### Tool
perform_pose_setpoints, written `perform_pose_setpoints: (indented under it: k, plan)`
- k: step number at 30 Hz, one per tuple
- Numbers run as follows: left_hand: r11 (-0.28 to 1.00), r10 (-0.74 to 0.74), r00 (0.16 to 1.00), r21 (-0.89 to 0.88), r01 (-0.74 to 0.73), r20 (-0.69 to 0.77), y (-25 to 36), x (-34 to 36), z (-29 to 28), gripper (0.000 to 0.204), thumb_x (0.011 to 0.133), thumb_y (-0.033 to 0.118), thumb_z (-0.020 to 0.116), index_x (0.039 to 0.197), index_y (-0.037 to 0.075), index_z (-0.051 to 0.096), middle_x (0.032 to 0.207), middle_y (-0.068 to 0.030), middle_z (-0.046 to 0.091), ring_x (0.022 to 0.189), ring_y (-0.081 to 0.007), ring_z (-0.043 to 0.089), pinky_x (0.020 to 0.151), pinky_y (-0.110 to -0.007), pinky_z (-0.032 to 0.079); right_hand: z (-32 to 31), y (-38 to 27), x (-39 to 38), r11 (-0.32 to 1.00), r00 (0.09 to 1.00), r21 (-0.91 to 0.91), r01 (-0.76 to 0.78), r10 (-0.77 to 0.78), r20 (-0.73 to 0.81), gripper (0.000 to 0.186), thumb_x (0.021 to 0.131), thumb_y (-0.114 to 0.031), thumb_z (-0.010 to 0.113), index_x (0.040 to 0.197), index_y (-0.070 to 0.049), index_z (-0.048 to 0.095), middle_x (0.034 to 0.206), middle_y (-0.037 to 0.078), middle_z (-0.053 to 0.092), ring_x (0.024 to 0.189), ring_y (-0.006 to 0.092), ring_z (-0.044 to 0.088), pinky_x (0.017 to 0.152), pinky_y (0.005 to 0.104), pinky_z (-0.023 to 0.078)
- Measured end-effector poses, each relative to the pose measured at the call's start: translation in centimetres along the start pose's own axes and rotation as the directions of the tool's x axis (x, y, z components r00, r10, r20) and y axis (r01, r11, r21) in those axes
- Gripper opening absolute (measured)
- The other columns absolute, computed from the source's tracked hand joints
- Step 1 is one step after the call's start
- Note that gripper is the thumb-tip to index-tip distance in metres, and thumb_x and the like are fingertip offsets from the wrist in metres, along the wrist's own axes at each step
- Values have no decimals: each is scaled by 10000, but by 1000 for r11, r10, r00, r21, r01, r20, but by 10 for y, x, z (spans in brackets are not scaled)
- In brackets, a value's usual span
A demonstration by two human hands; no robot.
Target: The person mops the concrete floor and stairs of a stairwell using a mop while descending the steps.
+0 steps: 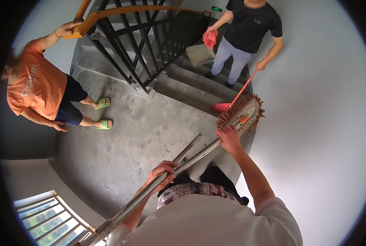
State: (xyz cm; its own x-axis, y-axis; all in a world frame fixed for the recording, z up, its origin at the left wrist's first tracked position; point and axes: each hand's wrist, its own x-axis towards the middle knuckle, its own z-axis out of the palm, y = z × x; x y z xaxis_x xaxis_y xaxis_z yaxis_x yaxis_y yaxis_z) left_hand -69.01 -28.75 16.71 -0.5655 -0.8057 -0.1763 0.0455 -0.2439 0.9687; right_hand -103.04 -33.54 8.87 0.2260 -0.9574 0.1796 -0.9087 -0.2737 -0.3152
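A mop with a flat head fringed in brown strands [241, 114] is held diagonally across my body. My right hand [229, 138] grips its metal pole just below the head. Lower down, my left hand [164, 171] is wrapped round the mop's pole [148, 190]. A second metal pole [189, 146] runs beside it, its free end pointing up and right, and it passes at my left hand; whether that hand grips it too, I cannot tell. The mop head is raised close to the white wall, near the stairs.
A person in an orange shirt [41, 88] stands left, one hand on the wooden handrail [121, 9]. On the descending stairs [183, 88], a person in black [254, 24] holds a dustpan [200, 55], a red cloth [210, 39] and a red broom [245, 86]. Black railings [133, 45] divide the stairs. A barred window [49, 219] is lower left.
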Motion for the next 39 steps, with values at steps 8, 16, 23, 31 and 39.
perform_pose_setpoints:
  k: [8, 16, 23, 31, 39]
  plan:
    - [958, 197, 978, 198, -208, 75, 34, -68, 32, 264, 706, -143, 600, 714, 86, 470, 958, -79, 521, 728, -122, 512, 602, -256, 442, -22, -90, -48, 626, 634, 720, -299, 695, -340, 342, 739, -102, 659, 1042, -136, 504, 934, 82, 574, 918, 279, 566, 858, 423, 414]
    - [896, 262, 949, 323, -306, 173, 56, -117, 78, 256, 694, -113, 650, 712, 81, 484, 943, -100, 562, 735, -132, 501, 645, -263, 410, 41, -148, -122, -913, 620, 371, 170, 392, 679, 160, 867, -265, 611, 798, -148, 526, 586, -52, 449, 537, 93, 527, 577, 344, 471]
    - [845, 442, 893, 371, -385, -81, 97, -171, 52, 206, 822, 134, 618, 711, 58, 462, 785, -114, 529, 583, -132, 499, 518, -258, 437, 12, -92, -150, -836, 465, 355, 419, 533, 707, 332, 914, -243, 475, 599, -156, 419, 512, -67, 417, 450, 86, 450, 529, 254, 454]
    - [916, 400, 903, 80, -392, -158, 118, -213, 39, 374, 824, 342, 654, 654, 76, 454, 659, -114, 514, 479, -180, 507, 370, -261, 398, 12, -40, -149, -666, 203, 432, 608, 656, 727, 253, 897, -176, 465, 663, -108, 395, 559, 8, 418, 510, 172, 432, 573, 340, 455]
    - [885, 461, 849, 67, -460, -258, 149, -221, -16, 415, 838, 351, 606, 627, 117, 335, 660, -55, 395, 397, -149, 387, 312, -232, 349, 46, -25, -151, -575, 197, 492, 653, 757, 623, 188, 890, -150, 467, 712, -87, 477, 561, -9, 385, 527, 162, 432, 601, 378, 467]
